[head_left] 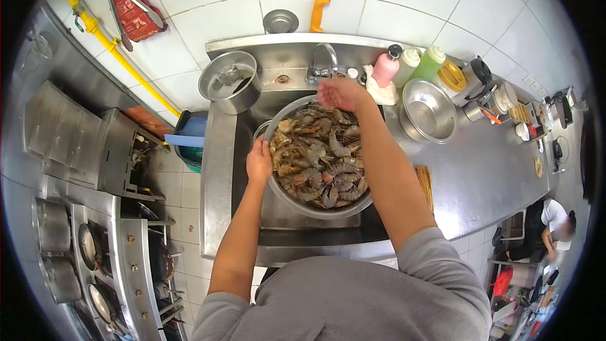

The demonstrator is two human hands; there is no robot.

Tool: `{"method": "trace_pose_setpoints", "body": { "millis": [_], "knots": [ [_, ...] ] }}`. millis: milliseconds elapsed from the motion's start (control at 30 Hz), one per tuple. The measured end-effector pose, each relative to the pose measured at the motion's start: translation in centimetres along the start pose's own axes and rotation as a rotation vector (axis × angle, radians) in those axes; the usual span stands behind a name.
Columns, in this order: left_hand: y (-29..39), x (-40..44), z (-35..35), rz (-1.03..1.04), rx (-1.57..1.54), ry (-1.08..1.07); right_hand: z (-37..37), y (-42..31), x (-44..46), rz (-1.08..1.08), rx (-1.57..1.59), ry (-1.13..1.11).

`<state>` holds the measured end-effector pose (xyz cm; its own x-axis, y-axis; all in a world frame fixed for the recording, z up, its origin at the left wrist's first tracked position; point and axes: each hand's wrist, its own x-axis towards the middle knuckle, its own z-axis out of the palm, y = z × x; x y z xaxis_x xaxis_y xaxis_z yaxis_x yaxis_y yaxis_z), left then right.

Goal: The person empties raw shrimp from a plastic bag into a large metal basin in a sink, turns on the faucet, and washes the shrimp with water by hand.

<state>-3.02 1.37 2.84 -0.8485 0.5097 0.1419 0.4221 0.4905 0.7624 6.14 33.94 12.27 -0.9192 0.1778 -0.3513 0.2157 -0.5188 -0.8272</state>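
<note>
A large round metal basin (323,213) full of raw shrimp (328,155) rests in the steel sink (271,218). My left hand (259,160) grips the basin's left rim, with its fingers partly hidden behind the edge. My right hand (341,95) is over the basin's far rim, just below and beside the faucet (325,57). Its palm shows and the fingers are loosely stretched, with nothing seen in them. Whether water runs from the faucet I cannot make out.
A steel pot (232,85) stands at the sink's far left corner. Right of the faucet are a pink pump bottle (386,66), squeeze bottles and a metal bowl (429,110). A bundle of thin sticks (423,184) lies by my right forearm. A person (555,224) sits at far right.
</note>
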Motion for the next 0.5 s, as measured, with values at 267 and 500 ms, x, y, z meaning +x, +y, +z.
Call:
{"method": "trace_pose_setpoints", "body": {
  "millis": [267, 500],
  "knots": [
    [0.2, 0.0, -0.3, -0.036, -0.004, -0.021, 2.3, 0.3, 0.0, -0.067, -0.079, 0.003],
    [0.2, -0.1, -0.3, -0.022, -0.02, 0.01, 3.1, -2.9, -1.8, 0.439, -0.799, -0.154]
  ]
}}
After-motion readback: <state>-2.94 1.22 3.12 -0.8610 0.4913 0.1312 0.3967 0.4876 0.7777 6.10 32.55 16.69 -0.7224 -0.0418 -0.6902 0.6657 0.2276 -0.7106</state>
